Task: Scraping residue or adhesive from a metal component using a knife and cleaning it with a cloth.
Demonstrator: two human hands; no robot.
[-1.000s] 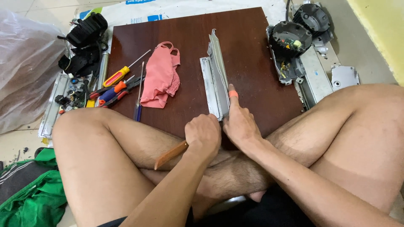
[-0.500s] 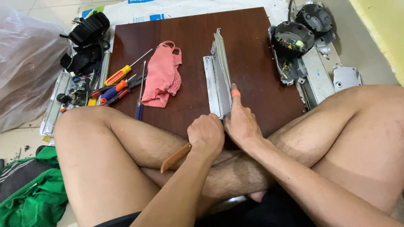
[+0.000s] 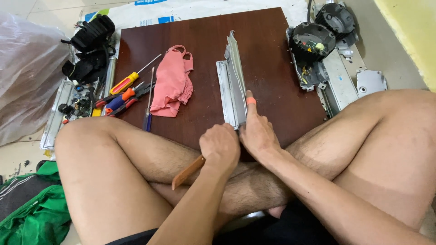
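L hand (image 3: 220,146) grip pinching wooden-handled tool (image 3: 187,172), R hand (image 3: 257,131) spread on metal rail (image 3: 232,86) (white-blue bag (image 3: 190,10) behind).

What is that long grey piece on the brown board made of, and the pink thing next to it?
The long grey folded strip looks like thin sheet metal: dull silvery sheen, sharp bent edges. The crumpled pink cloth seems to be soft fabric, since it wrinkles and folds. The dark brown board looks like smooth wood or laminate.

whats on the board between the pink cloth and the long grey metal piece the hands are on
Nothing: in the head view, the strip of dark brown board between the pink cloth and the grey metal piece is bare wood.
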